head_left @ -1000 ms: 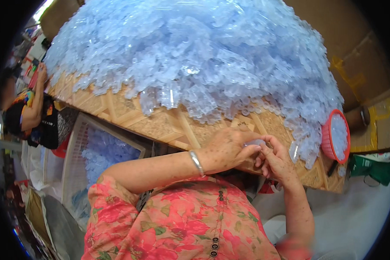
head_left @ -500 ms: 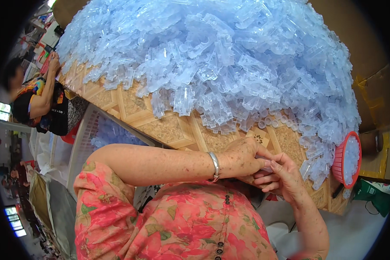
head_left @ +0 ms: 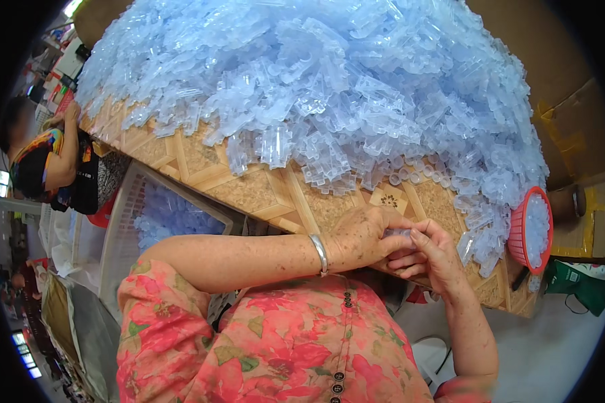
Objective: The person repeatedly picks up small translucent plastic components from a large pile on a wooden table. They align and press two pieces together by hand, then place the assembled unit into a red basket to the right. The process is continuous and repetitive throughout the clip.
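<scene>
At the near edge of the table my two hands meet, fingers closed round a small clear plastic piece (head_left: 400, 233) that is mostly hidden between them. My left hand (head_left: 364, 236), with a silver bangle on its wrist, grips it from the left. Thumb and fingertips of my right hand (head_left: 434, 254) pinch it from the other side. Just beyond lies a big heap of clear bluish plastic pieces (head_left: 302, 80), some of them flat and box-like. A few small round clear caps (head_left: 413, 176) lie at the heap's near edge.
The wood-patterned table (head_left: 228, 189) carries the heap. A red basket (head_left: 517, 235) of small clear pieces hangs by its right edge. Below the left edge stands a white crate (head_left: 124, 221) with more pieces. Cardboard (head_left: 575, 134) stands at right; another person (head_left: 54, 158) sits far left.
My hands have shifted slightly, and the plastic piece now shows between the fingers. The whole view has moved a little. The other person's hands have lowered slightly.
</scene>
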{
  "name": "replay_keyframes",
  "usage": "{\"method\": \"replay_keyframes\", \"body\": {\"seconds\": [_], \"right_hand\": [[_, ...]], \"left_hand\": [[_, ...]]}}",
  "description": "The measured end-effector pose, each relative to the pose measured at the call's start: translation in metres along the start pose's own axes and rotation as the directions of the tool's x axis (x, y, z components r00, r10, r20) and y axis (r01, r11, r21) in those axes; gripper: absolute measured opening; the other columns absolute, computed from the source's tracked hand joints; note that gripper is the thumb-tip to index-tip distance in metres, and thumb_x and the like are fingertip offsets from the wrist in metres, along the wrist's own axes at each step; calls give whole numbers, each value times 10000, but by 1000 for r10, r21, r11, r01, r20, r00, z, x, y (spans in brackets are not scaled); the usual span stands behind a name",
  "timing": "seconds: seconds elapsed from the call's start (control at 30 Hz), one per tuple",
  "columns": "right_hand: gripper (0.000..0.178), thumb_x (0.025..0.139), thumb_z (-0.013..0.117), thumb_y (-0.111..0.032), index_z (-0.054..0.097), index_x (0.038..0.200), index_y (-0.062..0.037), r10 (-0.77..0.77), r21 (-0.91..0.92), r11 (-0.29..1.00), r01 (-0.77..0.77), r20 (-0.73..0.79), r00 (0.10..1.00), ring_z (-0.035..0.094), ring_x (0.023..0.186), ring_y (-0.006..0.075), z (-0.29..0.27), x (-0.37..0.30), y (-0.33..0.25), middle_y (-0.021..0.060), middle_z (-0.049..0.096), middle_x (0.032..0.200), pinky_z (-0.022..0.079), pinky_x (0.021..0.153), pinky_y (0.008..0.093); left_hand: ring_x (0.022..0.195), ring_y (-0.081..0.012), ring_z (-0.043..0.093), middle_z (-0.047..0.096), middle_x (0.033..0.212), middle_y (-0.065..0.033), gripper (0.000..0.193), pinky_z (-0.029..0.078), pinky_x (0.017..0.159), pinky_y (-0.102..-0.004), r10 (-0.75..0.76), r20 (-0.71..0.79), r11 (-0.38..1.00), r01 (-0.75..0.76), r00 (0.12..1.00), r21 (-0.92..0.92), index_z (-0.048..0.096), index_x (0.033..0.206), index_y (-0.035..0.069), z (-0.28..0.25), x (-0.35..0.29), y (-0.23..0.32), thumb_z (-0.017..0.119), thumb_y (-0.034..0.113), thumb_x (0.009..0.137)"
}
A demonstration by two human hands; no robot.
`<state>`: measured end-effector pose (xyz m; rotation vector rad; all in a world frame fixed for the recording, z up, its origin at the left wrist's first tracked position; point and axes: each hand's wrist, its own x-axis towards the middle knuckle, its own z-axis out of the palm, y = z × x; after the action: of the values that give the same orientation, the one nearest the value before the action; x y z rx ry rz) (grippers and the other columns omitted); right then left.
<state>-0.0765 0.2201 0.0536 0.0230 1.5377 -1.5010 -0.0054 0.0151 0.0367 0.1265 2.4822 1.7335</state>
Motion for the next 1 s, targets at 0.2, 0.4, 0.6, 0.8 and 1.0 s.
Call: {"method": "replay_keyframes", "body": {"seconds": [0.2,0.4,0.6,0.8,1.0], "right_hand": [[424,1038,640,-346,498,1278,-26,-122,-51,992,119,-58,991,763,727,204,7,-4,11,185,729,934,604,534,235],[384,1024,670,-319,551,1251,-33,-164,-115,981,157,-59,985,740,684,165,2,-5,22,146,733,927,577,518,234],[394,935,747,-199,576,1251,-37,-785,-767,272,581,171,595,743,760,283,67,22,15,158,698,1131,586,599,355],[495,902,750,-204,550,1338,-81,-856,-890,-117,442,316,410,728,869,369,126,69,-6,177,586,1336,606,707,441],[541,886,749,-205,536,1369,-89,-869,-916,-112,385,278,408,735,868,350,128,85,-10,156,594,1294,609,705,440]], "left_hand": [[931,-302,735,752,1063,-134,271,579,802,-378,290,-188,939,-242,938,244,746,1159,77,-24,-41,-2,709,129,896],[830,-349,713,749,941,-133,285,574,763,-437,-137,-384,513,397,913,761,751,1061,54,-163,-191,8,803,198,820],[726,-282,716,758,934,-143,404,572,661,-380,-67,-513,512,471,856,719,728,1135,36,-180,-247,6,855,201,788],[643,-133,690,767,907,-83,389,548,598,-282,44,-289,875,103,956,474,712,1199,56,-124,-169,8,824,143,837],[667,-120,699,766,914,-92,375,556,611,-270,80,-245,968,-16,966,252,697,1222,21,-86,-117,-9,795,119,873]]}}
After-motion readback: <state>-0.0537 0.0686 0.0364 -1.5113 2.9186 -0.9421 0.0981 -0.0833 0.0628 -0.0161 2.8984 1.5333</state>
